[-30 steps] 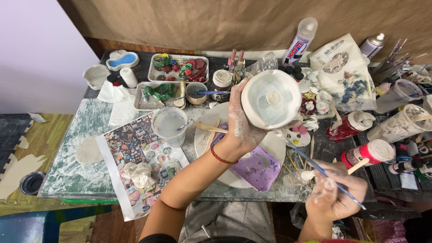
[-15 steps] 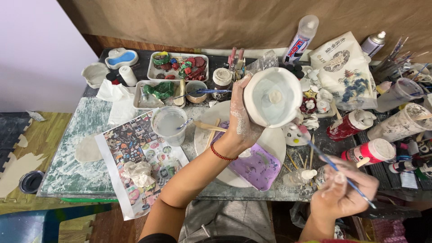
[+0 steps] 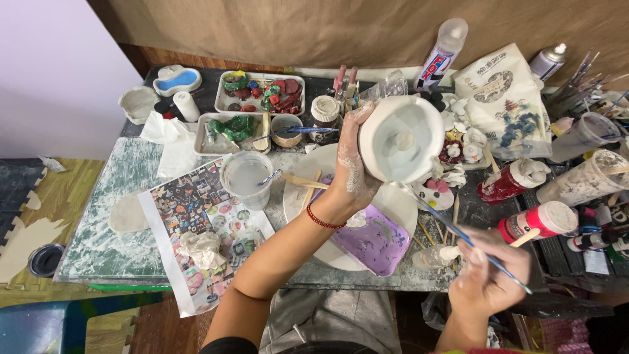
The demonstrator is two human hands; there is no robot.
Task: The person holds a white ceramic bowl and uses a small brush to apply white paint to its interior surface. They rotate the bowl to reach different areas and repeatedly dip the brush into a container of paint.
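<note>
Left hand (image 3: 350,174) clamped on the tilted bowl (image 3: 401,139) at frame centre, right hand (image 3: 488,278) pinching the brush (image 3: 458,235): keep bowl steady, stroke lightly.

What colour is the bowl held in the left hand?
The bowl is white, pale grey inside; the head view shows it.

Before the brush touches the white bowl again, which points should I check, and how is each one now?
1. Left hand grips the white clay bowl firmly: ok.
2. Bowl opening faces the camera: ok.
3. Right hand holds the thin paintbrush: ok.
4. Brush tip reaches the bowl rim: cannot tell.
5. Paint loaded on the bristles: cannot tell.
6. Purple palette tray lies below the bowl, within reach: ok.
</note>
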